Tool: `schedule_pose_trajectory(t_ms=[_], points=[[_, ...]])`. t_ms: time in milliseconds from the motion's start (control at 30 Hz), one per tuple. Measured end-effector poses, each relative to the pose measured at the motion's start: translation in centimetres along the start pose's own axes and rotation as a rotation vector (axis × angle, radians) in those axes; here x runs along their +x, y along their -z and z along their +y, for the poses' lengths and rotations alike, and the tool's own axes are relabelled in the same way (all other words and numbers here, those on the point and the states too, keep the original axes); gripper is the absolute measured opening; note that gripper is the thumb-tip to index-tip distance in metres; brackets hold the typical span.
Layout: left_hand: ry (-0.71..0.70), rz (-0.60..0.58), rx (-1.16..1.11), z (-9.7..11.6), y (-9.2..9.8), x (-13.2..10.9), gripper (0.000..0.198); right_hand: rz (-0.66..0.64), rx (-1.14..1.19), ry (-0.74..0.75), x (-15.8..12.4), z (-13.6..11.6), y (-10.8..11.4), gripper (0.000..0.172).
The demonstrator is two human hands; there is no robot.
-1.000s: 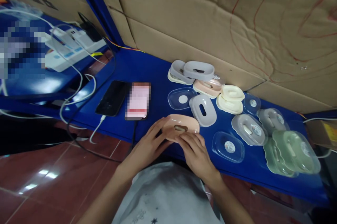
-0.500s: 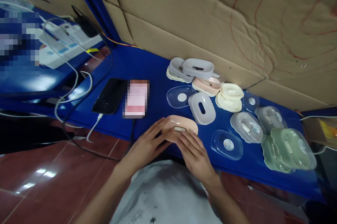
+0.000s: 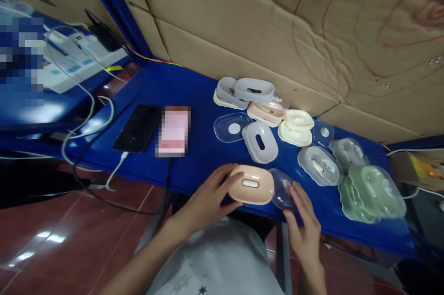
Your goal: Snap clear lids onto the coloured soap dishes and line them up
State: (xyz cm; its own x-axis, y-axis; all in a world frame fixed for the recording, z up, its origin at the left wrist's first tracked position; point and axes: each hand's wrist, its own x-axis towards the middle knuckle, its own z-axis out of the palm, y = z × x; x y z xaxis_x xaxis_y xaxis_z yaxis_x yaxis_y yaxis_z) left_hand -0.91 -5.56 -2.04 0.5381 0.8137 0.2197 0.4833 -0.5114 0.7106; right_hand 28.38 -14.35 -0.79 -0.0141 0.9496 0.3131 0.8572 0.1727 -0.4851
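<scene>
My left hand grips the left end of a peach soap dish, which has a cream oval piece in its middle slot. In my right hand is a clear plastic lid with a round label, pinched between thumb and fingers. The lid's left edge lies right beside the dish's right end; whether they touch I cannot tell. Just beyond them on the blue table are a grey slotted soap dish part and another clear lid.
Farther back lie grey parts, a peach dish and cream parts. To the right are grey lidded dishes and green ones. A black phone and a blurred-screen phone with cables lie left. Cardboard stands behind.
My right hand has left the peach dish and taken up the clear lid from the table on the right, bringing it beside the dish. The left hand has shifted right with the dish.
</scene>
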Motion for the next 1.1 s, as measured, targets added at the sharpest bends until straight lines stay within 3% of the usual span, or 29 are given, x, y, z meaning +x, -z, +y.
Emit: schedule_pose_trajectory(t_ms=[167, 567, 700, 833, 1000, 1100], points=[[0.072, 0.031, -0.09, 0.4, -1.8, -0.4, 0.1, -0.097, -0.024, 0.208, 1.4, -3.6, -3.0, 0.065], [-0.014, 0.027, 0.02, -0.3, -1.1, -0.1, 0.1, -0.119, -0.128, 0.386, 2.3, -2.0, -3.9, 0.074], [-0.072, 0.09, 0.063, -0.5, -1.5, -0.4, 0.095, -0.106, -0.117, 0.409, 2.2, -2.2, -4.1, 0.076], [-0.071, 0.093, 0.06, -0.8, -1.5, -0.6, 0.093, -0.168, -0.13, 0.424, 2.9, -1.8, -3.0, 0.073], [-0.072, 0.019, 0.008, -0.3, -1.1, -0.4, 0.093, -0.374, -0.075, 0.27, 4.6, -1.0, -0.8, 0.089], [-0.083, -0.005, -0.048, 0.6, -0.9, -0.3, 0.095, -0.427, -0.038, 0.3, 5.1, -0.9, 1.1, 0.087]])
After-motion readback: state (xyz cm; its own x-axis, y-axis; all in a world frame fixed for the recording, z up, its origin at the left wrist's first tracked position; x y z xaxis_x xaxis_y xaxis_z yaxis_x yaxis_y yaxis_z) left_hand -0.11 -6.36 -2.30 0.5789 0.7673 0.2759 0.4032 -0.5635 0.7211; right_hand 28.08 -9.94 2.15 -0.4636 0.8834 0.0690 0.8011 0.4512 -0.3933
